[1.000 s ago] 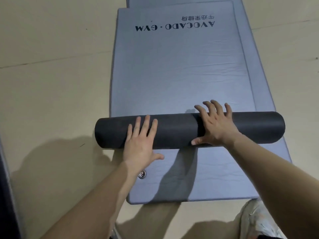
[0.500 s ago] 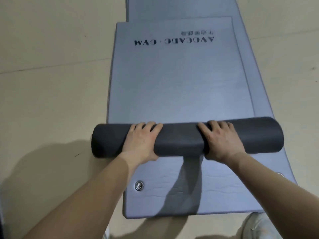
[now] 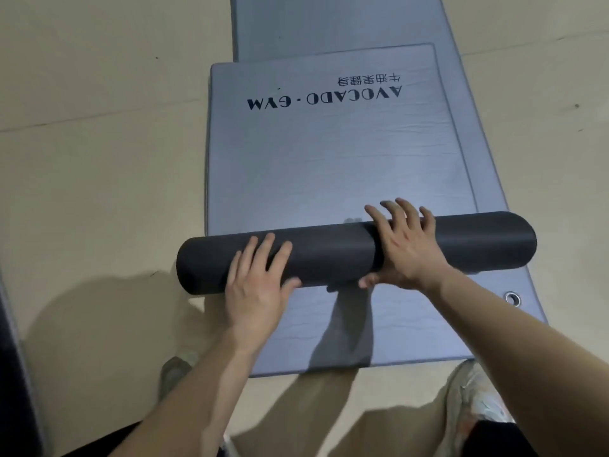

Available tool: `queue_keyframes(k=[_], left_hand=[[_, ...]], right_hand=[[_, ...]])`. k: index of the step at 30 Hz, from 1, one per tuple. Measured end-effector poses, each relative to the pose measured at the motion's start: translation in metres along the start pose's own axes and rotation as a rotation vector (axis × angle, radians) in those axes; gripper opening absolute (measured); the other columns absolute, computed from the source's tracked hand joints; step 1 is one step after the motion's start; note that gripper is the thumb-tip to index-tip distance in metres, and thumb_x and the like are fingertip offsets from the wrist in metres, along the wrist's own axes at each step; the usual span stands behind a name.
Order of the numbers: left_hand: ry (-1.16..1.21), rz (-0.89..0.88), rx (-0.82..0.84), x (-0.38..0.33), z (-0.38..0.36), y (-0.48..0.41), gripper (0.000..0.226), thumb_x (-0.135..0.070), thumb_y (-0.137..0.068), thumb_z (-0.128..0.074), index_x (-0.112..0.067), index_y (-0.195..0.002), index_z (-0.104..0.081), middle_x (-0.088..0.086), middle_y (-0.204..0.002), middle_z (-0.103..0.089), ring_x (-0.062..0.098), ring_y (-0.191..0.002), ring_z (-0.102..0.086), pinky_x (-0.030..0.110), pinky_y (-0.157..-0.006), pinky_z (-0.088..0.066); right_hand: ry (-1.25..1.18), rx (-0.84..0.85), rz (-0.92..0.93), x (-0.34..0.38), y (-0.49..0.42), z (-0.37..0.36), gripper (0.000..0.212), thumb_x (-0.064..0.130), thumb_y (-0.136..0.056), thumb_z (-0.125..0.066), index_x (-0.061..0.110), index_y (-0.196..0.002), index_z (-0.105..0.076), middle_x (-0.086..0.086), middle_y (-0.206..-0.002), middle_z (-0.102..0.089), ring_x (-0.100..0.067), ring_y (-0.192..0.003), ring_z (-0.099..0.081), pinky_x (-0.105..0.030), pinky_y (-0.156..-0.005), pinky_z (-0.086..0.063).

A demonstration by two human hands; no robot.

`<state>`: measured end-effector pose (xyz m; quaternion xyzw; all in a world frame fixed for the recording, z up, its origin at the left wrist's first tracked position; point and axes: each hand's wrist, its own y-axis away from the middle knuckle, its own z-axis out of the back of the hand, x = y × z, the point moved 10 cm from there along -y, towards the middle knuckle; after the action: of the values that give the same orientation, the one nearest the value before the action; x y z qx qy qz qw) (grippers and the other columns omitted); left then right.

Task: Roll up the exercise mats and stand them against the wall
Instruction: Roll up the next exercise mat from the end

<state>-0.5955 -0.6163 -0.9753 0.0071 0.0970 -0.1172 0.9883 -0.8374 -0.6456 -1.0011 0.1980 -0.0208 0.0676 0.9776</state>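
Left hand (image 3: 255, 285), right hand (image 3: 405, 249) newly splayed on "AVOCADO · GYM" mat (image 3: 329, 166)

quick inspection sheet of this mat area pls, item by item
surface: beige floor, seam lines.
job's things: dark roll lies across stacked grey mats; top mat partly flat, print showing; grommet on the mat beneath.
clutter: nothing seen.
grips: left hand flat on the roll; right hand spread over it, thumb on the near side.
cables: nothing seen.
surroundings: dark panel at left edge; shoes at bottom.
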Motion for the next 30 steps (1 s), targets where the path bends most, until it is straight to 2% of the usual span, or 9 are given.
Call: queue_keyframes(k=[4,6,9,12,15,21,24,28,30], left_hand=[[-0.037,-0.029,0.207,0.012,-0.035,-0.058,0.097,-0.075,-0.081,-0.056,-0.023,-0.158,-0.029,0.007,-0.165,-0.028,0.036,-0.154,-0.016,0.052,-0.124,-0.011],[-0.014,-0.049,0.276,0.02,-0.039,-0.096,0.092,-0.075,-0.085,-0.05,-0.026,-0.159,-0.026,0.002,-0.168,-0.022,0.034,-0.155,-0.012,0.048,-0.125,-0.008],[-0.078,-0.148,0.144,0.004,-0.037,-0.102,0.093,-0.075,-0.08,-0.048,-0.019,-0.153,-0.038,0.009,-0.162,-0.033,0.041,-0.149,-0.027,0.054,-0.122,-0.018],[-0.339,-0.156,0.258,-0.004,-0.068,-0.092,0.128,-0.078,-0.063,-0.067,-0.017,-0.159,-0.007,0.012,-0.167,-0.016,0.046,-0.15,-0.017,0.06,-0.121,-0.014],[-0.286,-0.147,0.179,-0.001,-0.057,-0.115,0.119,-0.052,-0.061,-0.086,-0.023,-0.155,-0.02,0.007,-0.161,-0.032,0.041,-0.144,-0.031,0.055,-0.119,-0.025],[-0.179,-0.223,0.426,-0.015,-0.035,-0.069,0.11,-0.054,-0.059,-0.081,-0.03,-0.153,-0.029,-0.004,-0.152,-0.042,0.026,-0.132,-0.045,0.042,-0.111,-0.034],[-0.11,-0.236,0.594,-0.021,-0.036,-0.048,0.109,-0.052,-0.057,-0.082,-0.035,-0.151,-0.031,-0.008,-0.144,-0.049,0.024,-0.122,-0.054,0.039,-0.102,-0.044],[0.014,-0.11,0.706,-0.009,-0.034,-0.068,0.113,-0.06,-0.051,-0.087,-0.044,-0.149,-0.034,-0.012,-0.146,-0.052,0.022,-0.128,-0.053,0.045,-0.111,-0.037],[-0.073,-0.08,0.514,-0.003,-0.016,-0.067,0.101,-0.065,-0.062,-0.083,-0.039,-0.149,-0.039,-0.006,-0.152,-0.048,0.024,-0.138,-0.044,0.053,-0.12,-0.02]], right_hand=[[-0.005,-0.276,-0.025,0.002,-0.002,0.003,0.107,0.073,-0.063,-0.082,0.017,-0.146,-0.044,-0.02,-0.152,-0.041,-0.044,-0.144,-0.032,-0.065,-0.114,-0.024],[0.058,-0.23,-0.029,-0.003,-0.008,-0.017,0.133,0.071,-0.055,-0.087,0.017,-0.16,-0.025,-0.021,-0.163,-0.027,-0.046,-0.15,-0.023,-0.064,-0.118,-0.013],[0.113,-0.192,-0.019,-0.015,-0.048,-0.019,0.143,0.053,-0.05,-0.096,0.019,-0.163,-0.014,-0.019,-0.165,-0.025,-0.044,-0.152,-0.022,-0.063,-0.119,-0.012],[0.116,-0.155,0.014,-0.021,-0.078,-0.003,0.133,0.069,-0.048,-0.084,0.022,-0.159,-0.027,-0.014,-0.154,-0.042,-0.04,-0.142,-0.038,-0.06,-0.116,-0.026],[0.121,-0.077,0.048,-0.021,-0.087,0.015,0.125,0.079,-0.042,-0.069,0.028,-0.15,-0.033,-0.004,-0.138,-0.051,-0.032,-0.125,-0.05,-0.05,-0.109,-0.034],[-0.002,0.157,0.066,0.0,-0.023,-0.001,0.122,0.08,-0.043,-0.072,0.033,-0.149,-0.034,0.005,-0.139,-0.053,-0.026,-0.127,-0.053,-0.046,-0.111,-0.036],[-0.039,-0.052,0.059,0.006,0.041,-0.012,0.117,0.068,-0.049,-0.086,0.017,-0.147,-0.048,-0.006,-0.145,-0.055,-0.032,-0.132,-0.054,-0.05,-0.117,-0.035],[-0.023,-0.033,-0.081,0.012,0.069,-0.034,0.149,0.079,-0.049,-0.084,0.01,-0.163,-0.017,-0.017,-0.168,-0.023,-0.039,-0.156,-0.016,-0.061,-0.124,-0.007],[-0.059,0.046,-0.084,0.009,0.047,-0.028,0.154,0.087,-0.05,-0.078,0.015,-0.164,-0.004,-0.013,-0.171,-0.01,-0.036,-0.158,-0.004,-0.062,-0.124,-0.001]])
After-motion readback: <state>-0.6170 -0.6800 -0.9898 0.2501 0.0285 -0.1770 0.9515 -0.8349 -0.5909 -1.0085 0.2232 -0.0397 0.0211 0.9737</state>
